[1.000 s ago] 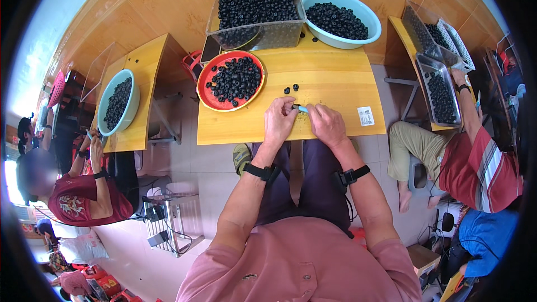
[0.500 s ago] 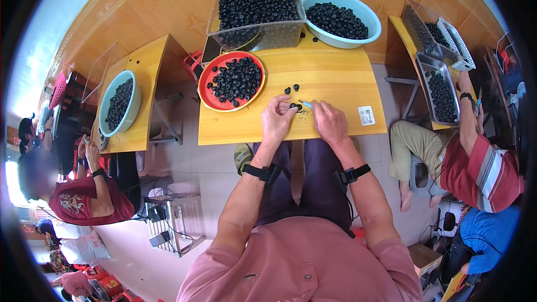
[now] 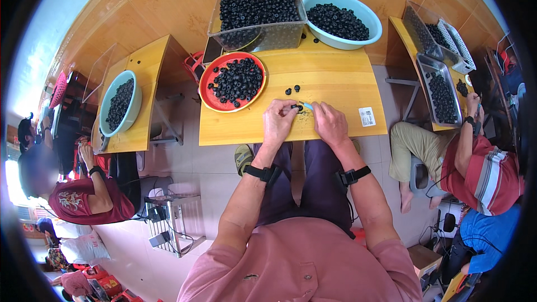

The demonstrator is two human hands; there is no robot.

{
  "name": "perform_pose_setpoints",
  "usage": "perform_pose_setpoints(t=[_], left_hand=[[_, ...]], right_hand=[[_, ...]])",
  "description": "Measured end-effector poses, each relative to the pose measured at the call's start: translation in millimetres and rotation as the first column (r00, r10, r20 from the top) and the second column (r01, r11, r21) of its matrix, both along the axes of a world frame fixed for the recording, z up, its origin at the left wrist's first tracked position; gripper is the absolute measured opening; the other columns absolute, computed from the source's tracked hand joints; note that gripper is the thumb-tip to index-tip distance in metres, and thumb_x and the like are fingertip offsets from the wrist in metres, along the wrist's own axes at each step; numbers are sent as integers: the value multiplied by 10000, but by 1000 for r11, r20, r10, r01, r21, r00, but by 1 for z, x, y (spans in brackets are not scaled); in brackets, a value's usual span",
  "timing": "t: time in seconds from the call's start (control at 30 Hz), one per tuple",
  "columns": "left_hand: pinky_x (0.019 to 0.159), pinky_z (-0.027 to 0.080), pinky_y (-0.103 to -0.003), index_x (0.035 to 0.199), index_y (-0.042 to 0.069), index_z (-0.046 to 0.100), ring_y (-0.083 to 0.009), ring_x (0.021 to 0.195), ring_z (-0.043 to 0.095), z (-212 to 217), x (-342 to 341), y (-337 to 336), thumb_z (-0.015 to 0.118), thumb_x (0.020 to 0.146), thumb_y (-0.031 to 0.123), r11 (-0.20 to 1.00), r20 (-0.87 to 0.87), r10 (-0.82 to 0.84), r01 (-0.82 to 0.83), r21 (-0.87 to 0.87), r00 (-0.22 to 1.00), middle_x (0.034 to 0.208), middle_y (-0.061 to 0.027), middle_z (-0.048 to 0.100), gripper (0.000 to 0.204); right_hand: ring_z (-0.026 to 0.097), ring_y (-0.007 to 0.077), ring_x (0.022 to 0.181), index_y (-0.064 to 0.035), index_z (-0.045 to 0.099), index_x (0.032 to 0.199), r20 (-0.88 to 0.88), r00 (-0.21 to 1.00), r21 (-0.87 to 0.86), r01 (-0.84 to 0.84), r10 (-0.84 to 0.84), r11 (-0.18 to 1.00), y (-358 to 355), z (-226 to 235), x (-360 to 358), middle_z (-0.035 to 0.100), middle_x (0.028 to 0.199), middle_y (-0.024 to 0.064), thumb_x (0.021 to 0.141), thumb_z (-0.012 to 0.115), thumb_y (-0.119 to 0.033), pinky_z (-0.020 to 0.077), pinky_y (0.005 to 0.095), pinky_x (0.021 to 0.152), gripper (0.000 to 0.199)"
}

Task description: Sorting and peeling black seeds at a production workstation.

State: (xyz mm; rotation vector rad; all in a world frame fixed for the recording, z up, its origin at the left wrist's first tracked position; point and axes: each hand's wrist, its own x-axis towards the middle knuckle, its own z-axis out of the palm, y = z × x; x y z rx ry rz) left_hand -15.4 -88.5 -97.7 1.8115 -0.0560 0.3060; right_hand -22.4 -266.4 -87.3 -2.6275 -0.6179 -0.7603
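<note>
Near the front edge of the yellow table (image 3: 341,92), my left hand (image 3: 278,120) pinches a small round black part (image 3: 297,108) between thumb and fingers. My right hand (image 3: 331,122) is closed around a small tool with a light blue handle (image 3: 308,106); its short tip meets or almost meets the black part, and its exact kind is too small to tell. Fine crumbs lie on the wood under both hands. Just beyond them sit two loose black parts (image 3: 292,89). A red round tray (image 3: 205,92) with many such parts stands to the left of my hands.
At the back of the table stand a clear plastic bin (image 3: 268,36) and a light blue basin (image 3: 376,25), both full of black parts. A white label (image 3: 366,116) is at the right edge. Co-workers sit at tables left (image 3: 84,196) and right (image 3: 475,168).
My left fingers have closed in lower around the black part, and my right hand has barely shifted. The co-worker on the right has drawn their hands back from the metal tray.
</note>
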Motion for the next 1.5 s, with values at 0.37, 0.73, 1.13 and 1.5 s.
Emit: perform_pose_setpoints(t=[0.37, 0.73, 1.13, 1.5], left_hand=[[651, 538, -239, 1007, 13, 707, -90, 682, 642, -1, 0, -1, 819, 789, 26, 998, -78, 6, -11, -62, 997, 902, -68, 717, 246], [659, 544, -253, 1001, 10, 707, -116, 734, 662, 8, -1, -1, 760, 820, -1, 996, 124, 37, -47, 76, 992, 935, -75, 681, 188], [693, 568, -275, 1061, 20, 676, -158, 757, 678, 1, -2, -7, 775, 807, -15, 1000, 29, 10, -10, -6, 1000, 892, -83, 673, 275], [727, 558, -274, 1086, 36, 682, -137, 777, 664, 6, -4, -4, 777, 791, -13, 995, 52, -19, 13, 100, 998, 881, -66, 670, 313]], right_hand=[[663, 258, 720, -44, 638, 983, -3, 1000, 9, 8, -8, 1000, -2, -1, 0, 592, 772, 95, 864, 595, -65, 556, 389, 618, 128], [664, 261, 721, -46, 642, 980, -7, 1000, 6, 13, -13, 1000, -3, -1, -1, 595, 775, 96, 873, 599, -71, 556, 388, 614, 119], [656, 231, 728, -46, 661, 990, 68, 994, -8, -86, 87, 996, -1, 8, -6, 601, 784, 68, 860, 617, -80, 550, 359, 630, 142], [663, 232, 729, -36, 658, 982, 47, 994, -3, -96, 96, 995, 0, 8, -6, 606, 776, 76, 854, 615, -72, 551, 363, 631, 140]])
